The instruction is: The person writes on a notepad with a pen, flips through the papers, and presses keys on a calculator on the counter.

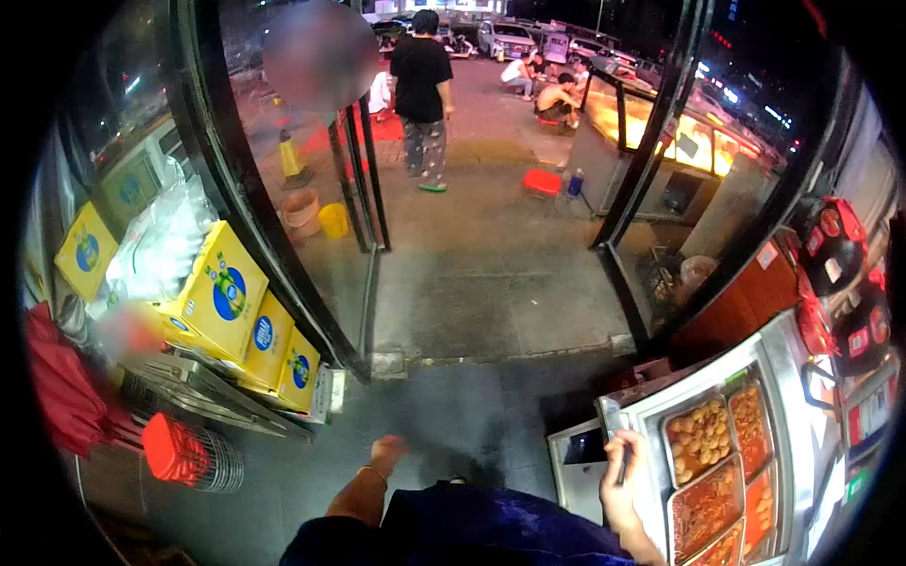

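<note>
My right hand (620, 483) is closed around a slim, flat object (613, 417) with a grey, shiny upper end; its exact kind does not show. The hand is just left of a metal food counter (651, 412), which holds several trays. One tray of round brown balls (700, 440) lies nearest the hand, with a tray of reddish food (706, 509) below it. My left hand (385, 455) hangs over the dark floor, near my body, with a thin band at the wrist. Motion smears its fingers, and nothing clear shows in it.
An open glass doorway with a black frame (368, 302) leads outside. Stacked yellow cartons (222, 292) and a red stool (175, 451) stand left. A person in a black shirt (422, 80) is outside, near a red stool (542, 183) and a lit display case (651, 123).
</note>
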The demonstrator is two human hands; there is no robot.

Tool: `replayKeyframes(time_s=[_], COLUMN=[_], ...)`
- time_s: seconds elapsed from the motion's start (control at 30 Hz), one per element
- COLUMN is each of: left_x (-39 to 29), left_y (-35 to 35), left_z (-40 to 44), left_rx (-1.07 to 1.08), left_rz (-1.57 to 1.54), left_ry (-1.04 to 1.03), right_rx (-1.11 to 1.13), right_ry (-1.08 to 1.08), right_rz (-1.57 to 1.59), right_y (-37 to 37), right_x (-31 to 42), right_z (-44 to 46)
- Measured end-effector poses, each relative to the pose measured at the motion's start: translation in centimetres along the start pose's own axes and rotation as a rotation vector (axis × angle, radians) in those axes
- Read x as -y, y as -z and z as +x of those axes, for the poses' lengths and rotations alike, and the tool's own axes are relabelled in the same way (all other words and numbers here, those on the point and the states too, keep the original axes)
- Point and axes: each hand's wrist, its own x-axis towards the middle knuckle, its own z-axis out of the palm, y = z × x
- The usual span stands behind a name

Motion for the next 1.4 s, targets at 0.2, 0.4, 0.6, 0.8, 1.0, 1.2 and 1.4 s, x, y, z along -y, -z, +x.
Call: replayKeyframes(time_s=[0.2,0.4,0.6,0.8,1.0,1.2,1.4], left_x=[-2.2,7.9,-2.2,-11.4,-18.9,-27.2,-36.0], left_y=[3.5,8.6,6.7,8.8,11.1,13.1,14.3], left_z=[-3.1,-6.6,5.1,15.3,26.5,39.1,54.2], left_rx=[0.009,-0.057,-0.246,-0.266,-0.129,0.177,0.357], left_rz=[-0.085,0.407,0.296,0.259,0.219,0.352,0.642], left_ry=[0.074,0.303,0.312,0.218,0.174,0.145,0.101], right_rx=[0.468,0.738,0.913,0.968,0.943,0.685,0.147], right_ry=[-0.152,0.147,0.143,0.183,0.232,-0.095,-0.365], right_rz=[0.359,0.336,0.494,0.501,0.356,0.324,0.287], right_y=[-12.8,-25.5,-38.9,-46.8,-50.1,-48.9,-48.0], right_x=[-1.5,-2.4,-4.8,-5.6,-7.0,-14.5,-16.7], right_z=[7.1,15.3,25.6,37.1,44.2,47.2,47.5])
